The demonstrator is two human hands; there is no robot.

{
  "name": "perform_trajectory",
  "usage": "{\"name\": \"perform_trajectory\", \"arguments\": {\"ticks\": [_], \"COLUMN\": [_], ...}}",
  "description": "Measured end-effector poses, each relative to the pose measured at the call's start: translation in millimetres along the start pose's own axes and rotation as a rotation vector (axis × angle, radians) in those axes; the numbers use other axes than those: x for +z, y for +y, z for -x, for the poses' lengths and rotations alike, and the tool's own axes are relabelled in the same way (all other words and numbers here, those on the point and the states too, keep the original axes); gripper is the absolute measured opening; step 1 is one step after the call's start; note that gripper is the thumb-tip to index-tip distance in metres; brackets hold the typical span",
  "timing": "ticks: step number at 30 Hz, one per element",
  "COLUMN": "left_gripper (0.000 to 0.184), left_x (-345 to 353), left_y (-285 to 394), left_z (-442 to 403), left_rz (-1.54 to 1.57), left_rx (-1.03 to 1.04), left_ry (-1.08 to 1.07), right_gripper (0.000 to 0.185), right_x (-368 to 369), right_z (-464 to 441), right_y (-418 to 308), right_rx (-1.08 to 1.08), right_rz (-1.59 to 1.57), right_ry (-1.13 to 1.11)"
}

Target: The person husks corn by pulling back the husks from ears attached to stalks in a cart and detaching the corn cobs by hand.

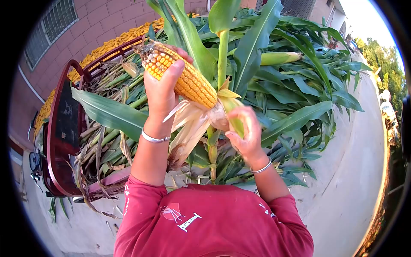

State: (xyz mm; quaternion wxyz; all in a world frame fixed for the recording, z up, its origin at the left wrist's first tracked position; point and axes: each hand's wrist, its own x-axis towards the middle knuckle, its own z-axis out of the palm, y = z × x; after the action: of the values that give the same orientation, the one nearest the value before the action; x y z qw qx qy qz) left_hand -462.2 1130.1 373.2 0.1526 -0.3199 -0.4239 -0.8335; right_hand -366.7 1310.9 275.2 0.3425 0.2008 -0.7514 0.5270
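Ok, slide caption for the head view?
Left hand grips a yellow corn ear, right hand at its peeled-back husk.

The only print shows on the red shirt (pixel 231 220). Toward six o'clock from the middle of the view, a slanted white mark (pixel 188 222) on its chest looks like a single capital "I". Near five o'clock, small white lettering (pixel 267 210) by the right sleeve seems to include "Y" and "A"; the rest is unclear. Between seven and eight o'clock, white characters (pixel 126 199) on the left sleeve are unreadable.
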Motion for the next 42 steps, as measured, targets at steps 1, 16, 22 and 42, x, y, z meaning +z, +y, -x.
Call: {"name": "perform_trajectory", "arguments": {"ticks": [1,16,22,42], "left_gripper": [0.027,0.038,0.046,0.034], "left_x": [3,24,5,-176], "left_y": [0,7,-15,54], "left_z": [0,12,-31,-51], "left_rz": [0.002,-0.102,-0.002,0.791], "left_rx": [-0.008,0.049,-0.267,-0.209], "left_ry": [-0.001,-0.181,-0.070,0.080], "right_gripper": [0.055,0.033,0.031,0.033], "right_x": [3,67,73,-68], "right_z": [-17,-47,-46,34], "right_y": [-11,28,48,-20], "right_rx": [-0.108,-0.060,-0.155,0.057], "right_rz": [0.106,0.251,0.473,0.405], "right_ry": [0.059,0.109,0.176,0.267]}}
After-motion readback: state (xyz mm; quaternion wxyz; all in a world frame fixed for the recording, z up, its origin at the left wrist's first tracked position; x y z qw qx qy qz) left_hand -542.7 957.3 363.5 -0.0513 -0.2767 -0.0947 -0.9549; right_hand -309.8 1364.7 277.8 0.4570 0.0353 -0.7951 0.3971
